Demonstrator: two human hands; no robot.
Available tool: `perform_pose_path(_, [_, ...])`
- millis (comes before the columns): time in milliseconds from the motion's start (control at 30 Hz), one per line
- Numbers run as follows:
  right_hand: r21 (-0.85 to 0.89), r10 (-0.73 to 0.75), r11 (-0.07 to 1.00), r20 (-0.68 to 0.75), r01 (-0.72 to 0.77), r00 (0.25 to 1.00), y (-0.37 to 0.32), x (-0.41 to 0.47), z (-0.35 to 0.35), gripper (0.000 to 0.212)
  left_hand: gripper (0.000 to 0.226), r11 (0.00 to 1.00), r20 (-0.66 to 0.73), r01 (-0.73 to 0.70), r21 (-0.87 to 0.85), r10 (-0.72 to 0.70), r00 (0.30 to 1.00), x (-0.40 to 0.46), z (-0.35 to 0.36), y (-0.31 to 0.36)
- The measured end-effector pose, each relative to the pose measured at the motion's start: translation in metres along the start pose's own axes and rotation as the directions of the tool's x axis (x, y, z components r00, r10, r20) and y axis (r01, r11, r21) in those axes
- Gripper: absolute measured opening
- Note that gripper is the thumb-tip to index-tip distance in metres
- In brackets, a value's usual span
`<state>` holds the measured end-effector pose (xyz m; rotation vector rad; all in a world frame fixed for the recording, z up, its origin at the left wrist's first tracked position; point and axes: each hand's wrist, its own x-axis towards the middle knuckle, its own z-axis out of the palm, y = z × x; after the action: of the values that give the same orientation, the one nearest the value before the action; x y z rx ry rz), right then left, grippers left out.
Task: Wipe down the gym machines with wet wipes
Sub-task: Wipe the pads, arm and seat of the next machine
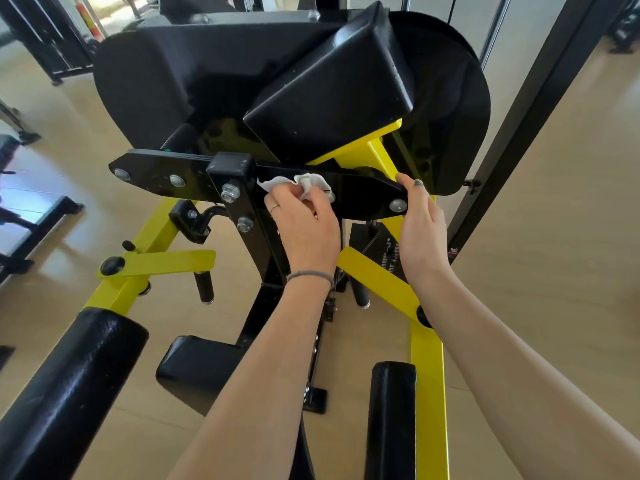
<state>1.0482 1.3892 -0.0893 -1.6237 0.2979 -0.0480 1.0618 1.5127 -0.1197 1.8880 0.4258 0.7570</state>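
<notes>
Pressing a crumpled white wet wipe [301, 183] against the black steel plate [346, 192] of the gym machine [311, 91], just right of the bolted post [239, 188]. Left hand [304, 226] pinching the wipe; right hand [420, 230] gripping the plate's right end, near a bolt head [397, 205].

Best done in long strokes along the plate, circling each bolt, refolding to a clean face, with the plate braced.

Hidden: the plate's far face, fingertips behind the wipe, the wipe's dampness, dirt on the glossy black.

White wipe [304, 183], black plate [166, 174], yellow frame [427, 358]
</notes>
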Motion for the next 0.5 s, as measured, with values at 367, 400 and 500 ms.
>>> perform_pose_path(367, [0.077,-0.034,0.996,-0.038,0.037,0.999,0.001,-0.003,0.006,0.042,0.01,0.996,0.065,0.043,-0.084,-0.037,0.997,0.009,-0.012,-0.008])
perform_pose_path(400, [0.087,-0.039,0.995,-0.042,0.043,0.998,0.002,-0.002,0.005,0.042,0.012,0.996,0.029,-0.064,-0.064,0.066,0.997,0.015,-0.014,0.001])
perform_pose_path(500, [0.092,-0.032,0.995,-0.041,0.036,0.999,0.002,0.0,0.003,0.042,0.014,0.971,-0.025,-0.237,0.035,0.238,0.971,0.035,-0.015,0.014])
